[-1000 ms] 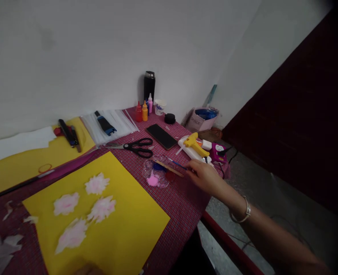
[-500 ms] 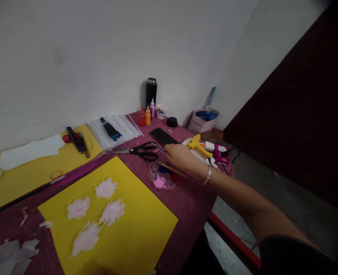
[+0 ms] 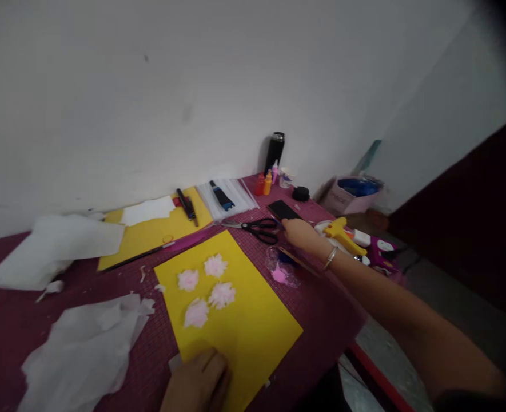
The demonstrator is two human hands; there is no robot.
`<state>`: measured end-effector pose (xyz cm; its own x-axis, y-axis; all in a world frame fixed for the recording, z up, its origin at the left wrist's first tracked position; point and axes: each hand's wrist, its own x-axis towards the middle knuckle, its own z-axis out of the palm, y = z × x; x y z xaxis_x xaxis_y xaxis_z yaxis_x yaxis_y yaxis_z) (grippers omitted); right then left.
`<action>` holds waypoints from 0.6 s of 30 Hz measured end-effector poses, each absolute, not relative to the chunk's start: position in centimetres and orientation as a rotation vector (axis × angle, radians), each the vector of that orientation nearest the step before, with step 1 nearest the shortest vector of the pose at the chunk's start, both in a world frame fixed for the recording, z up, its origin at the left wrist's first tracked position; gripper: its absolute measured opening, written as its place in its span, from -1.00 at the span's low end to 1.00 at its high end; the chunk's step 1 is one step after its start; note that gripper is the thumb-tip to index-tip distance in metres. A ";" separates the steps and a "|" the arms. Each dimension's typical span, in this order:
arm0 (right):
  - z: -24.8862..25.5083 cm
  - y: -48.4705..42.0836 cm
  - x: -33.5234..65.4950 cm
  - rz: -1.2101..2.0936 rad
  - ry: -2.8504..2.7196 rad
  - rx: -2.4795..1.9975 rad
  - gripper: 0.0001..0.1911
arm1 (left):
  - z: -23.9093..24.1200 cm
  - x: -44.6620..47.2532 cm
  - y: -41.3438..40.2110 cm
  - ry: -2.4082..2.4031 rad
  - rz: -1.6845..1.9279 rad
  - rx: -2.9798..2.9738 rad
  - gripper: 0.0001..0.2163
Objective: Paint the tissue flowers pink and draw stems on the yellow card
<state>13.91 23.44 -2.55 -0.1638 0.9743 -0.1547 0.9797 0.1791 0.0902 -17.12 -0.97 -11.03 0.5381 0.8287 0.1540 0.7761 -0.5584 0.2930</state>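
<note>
My right hand (image 3: 302,234) is closed in a pinch around a thin blue paintbrush (image 3: 275,219), only a short part of which shows. Below that hand lies a clear paint palette (image 3: 295,279) with pink paint (image 3: 279,274) and dark blue paint in it. Black-handled scissors (image 3: 261,229) rest to the left of the hand. My left hand (image 3: 199,380), fingers curled, lies on the lower edge of a yellow sheet (image 3: 253,326); what it holds, if anything, is hidden. Several pale pink paper flowers (image 3: 222,294) sit on that sheet.
Behind the right hand are a phone (image 3: 283,209), paint bottles (image 3: 267,183) and a black flask (image 3: 275,151). A yellow glue gun (image 3: 345,236) and a purple power strip (image 3: 383,254) stand to the right. Crumpled white paper (image 3: 85,343) covers the left front.
The view has swung left, so the table things appear farther right. My left hand has come into view at the yellow sheet's lower edge. My right hand still pinches the paintbrush.
</note>
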 end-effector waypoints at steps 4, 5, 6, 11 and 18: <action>-2.4 23.8 13.7 -0.045 2.238 1.908 -0.71 | -13.1 -16.4 -1.4 1.461 0.516 2.619 -0.84; -2.3 23.9 13.7 -0.047 2.235 1.907 -0.71 | -13.5 -16.3 -1.4 1.483 0.538 2.617 -0.84; -2.1 24.0 13.6 -0.049 2.234 1.905 -0.72 | -13.8 -16.3 -1.4 1.489 0.540 2.611 -0.84; -0.6 24.9 12.5 -0.051 2.349 1.885 -0.73 | -12.4 -16.5 -1.5 1.443 0.403 2.562 -0.86; 1.1 25.8 3.7 -0.243 2.787 1.613 -0.75 | -12.7 -16.9 -1.1 1.367 0.357 2.493 -0.85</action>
<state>3.73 25.82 1.12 -0.4983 0.8670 0.0005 0.8539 0.4908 -0.1731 -16.88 -1.14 -12.73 0.5231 0.8482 0.0830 0.7803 -0.5158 0.3538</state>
